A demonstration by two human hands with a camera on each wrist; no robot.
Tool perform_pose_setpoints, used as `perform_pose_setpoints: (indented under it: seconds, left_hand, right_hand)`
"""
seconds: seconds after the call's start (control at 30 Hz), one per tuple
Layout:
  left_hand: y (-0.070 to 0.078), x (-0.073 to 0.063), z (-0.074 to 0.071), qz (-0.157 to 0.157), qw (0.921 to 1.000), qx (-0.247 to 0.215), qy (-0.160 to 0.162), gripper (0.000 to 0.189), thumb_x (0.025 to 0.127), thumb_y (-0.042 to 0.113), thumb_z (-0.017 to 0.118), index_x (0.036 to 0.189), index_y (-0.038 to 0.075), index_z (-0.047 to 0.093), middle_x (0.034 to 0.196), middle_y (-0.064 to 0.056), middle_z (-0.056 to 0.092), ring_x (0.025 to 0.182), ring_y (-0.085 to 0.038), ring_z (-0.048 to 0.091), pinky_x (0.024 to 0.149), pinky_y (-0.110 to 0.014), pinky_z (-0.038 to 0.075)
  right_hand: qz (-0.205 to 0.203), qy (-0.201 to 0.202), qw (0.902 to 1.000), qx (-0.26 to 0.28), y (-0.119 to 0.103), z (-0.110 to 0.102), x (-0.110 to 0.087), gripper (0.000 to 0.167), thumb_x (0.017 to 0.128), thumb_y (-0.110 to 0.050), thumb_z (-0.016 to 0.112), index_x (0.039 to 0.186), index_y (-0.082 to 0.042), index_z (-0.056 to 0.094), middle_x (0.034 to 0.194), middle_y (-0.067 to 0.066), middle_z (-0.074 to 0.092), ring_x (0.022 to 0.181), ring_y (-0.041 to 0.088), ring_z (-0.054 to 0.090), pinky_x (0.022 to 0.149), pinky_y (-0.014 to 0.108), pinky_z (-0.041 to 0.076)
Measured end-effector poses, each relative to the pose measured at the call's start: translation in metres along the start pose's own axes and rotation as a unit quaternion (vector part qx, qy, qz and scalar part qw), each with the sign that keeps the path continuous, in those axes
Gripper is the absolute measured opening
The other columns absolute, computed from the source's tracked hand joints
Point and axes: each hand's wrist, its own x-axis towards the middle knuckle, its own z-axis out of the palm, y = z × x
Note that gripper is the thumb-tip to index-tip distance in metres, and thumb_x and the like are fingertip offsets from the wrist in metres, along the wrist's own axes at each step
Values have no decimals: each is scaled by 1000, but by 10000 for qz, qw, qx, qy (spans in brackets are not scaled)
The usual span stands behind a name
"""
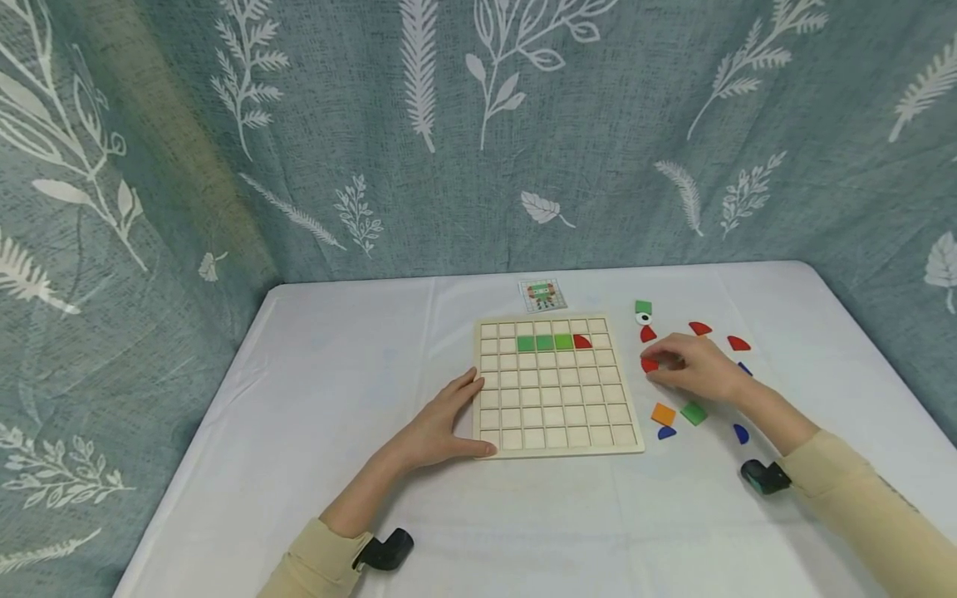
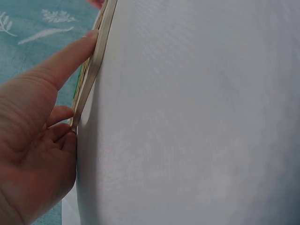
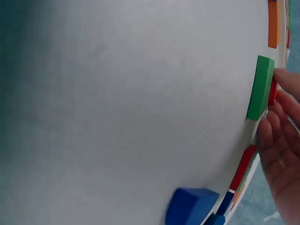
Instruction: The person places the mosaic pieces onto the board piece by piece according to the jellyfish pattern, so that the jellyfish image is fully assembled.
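A square wooden grid board (image 1: pixel 553 418) lies on the table, with several green square tiles (image 1: pixel 544 342) and a red quarter-circle tile (image 1: pixel 582 341) in its second row from the back. My left hand (image 1: pixel 439 425) rests at the board's near left corner, thumb on the front edge and fingers spread along the left side. To the board's right, my right hand (image 1: pixel 699 366) pinches a red tile (image 1: pixel 649 365) between thumb and fingertips, low over the table. Fingers partly hide that tile's shape. In the right wrist view the red tile (image 3: pixel 273 91) shows behind a green block (image 3: pixel 260 89).
Loose pieces lie around the right hand: an orange square (image 1: pixel 663 414), a green square (image 1: pixel 694 413), blue half-circles (image 1: pixel 741 433), red pieces (image 1: pixel 738 343) and a white disc with a dark centre (image 1: pixel 644 319). A pattern card (image 1: pixel 542 295) lies behind the board.
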Motion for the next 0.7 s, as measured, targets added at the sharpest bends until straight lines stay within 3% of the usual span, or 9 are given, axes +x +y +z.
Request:
perform_pose_setpoints:
  seconds: [0.13, 0.37, 0.57, 0.7]
  left_hand:
    - [-1, 0, 0, 6, 10000, -31, 15, 103, 75, 41, 84, 154, 6, 28, 163, -6, 12, 148, -28, 11, 115, -51, 20]
    - [-2, 0, 1, 19, 10000, -57, -30, 102, 76, 40, 84, 154, 5, 27, 163, -7, 12, 148, -28, 11, 115, -51, 19]
    - [-2, 1, 0, 20, 10000, 3, -26, 103, 77, 41, 83, 154, 6, 26, 163, -7, 12, 148, -28, 11, 115, -51, 20]
    - [-3, 2, 0, 28, 10000, 28, -32, 103, 77, 42, 83, 154, 6, 26, 163, -6, 11, 148, -28, 11, 115, -50, 20]
  right_hand:
    - [16, -52, 10000, -76, -1, 1, 2, 30, 85, -18, 77, 112, -6, 70, 82, -3, 58, 71, 15, 50, 61, 24, 44]
    - [-289, -182, 9994, -22, 0, 0, -1, 27, 85, -10, 76, 112, -6, 71, 88, -4, 62, 75, 13, 53, 66, 25, 49]
    - [9, -182, 9998, -130, -3, 0, 0, 23, 84, -19, 79, 102, -8, 70, 80, -5, 57, 76, 15, 51, 66, 25, 47]
    - [121, -336, 9994, 4, -3, -5, -1, 23, 83, -16, 79, 103, -9, 71, 86, -2, 58, 79, 16, 52, 68, 25, 48]
